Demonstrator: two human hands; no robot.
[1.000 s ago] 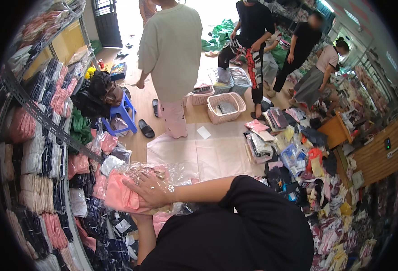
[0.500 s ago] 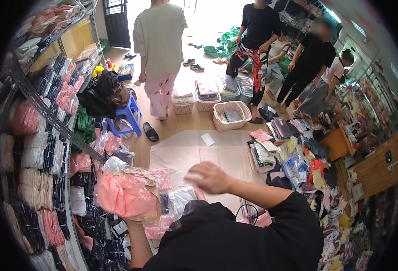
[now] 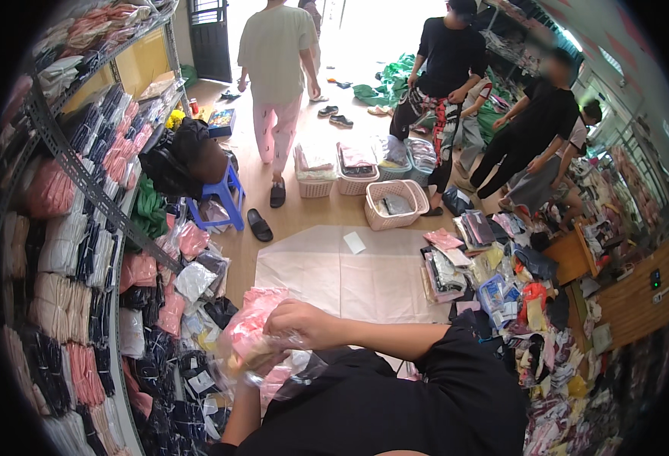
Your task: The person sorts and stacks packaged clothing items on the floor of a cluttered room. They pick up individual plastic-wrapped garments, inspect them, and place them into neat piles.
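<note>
I judge that the right hand [image 3: 298,322], curled around the soft pink cloth bundle in clear plastic [image 3: 252,315], is arranging it, steadiness needed next; the left hand [image 3: 262,364]'s grip I cannot tell.

Left hand [image 3: 260,363] partly hidden by plastic [image 3: 305,371]

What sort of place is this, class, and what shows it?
Probably a clothing stockroom or packing room: metal shelving holds folded cloth bundles, fabric lies heaped at right, and a pink basket holds bagged goods.
</note>
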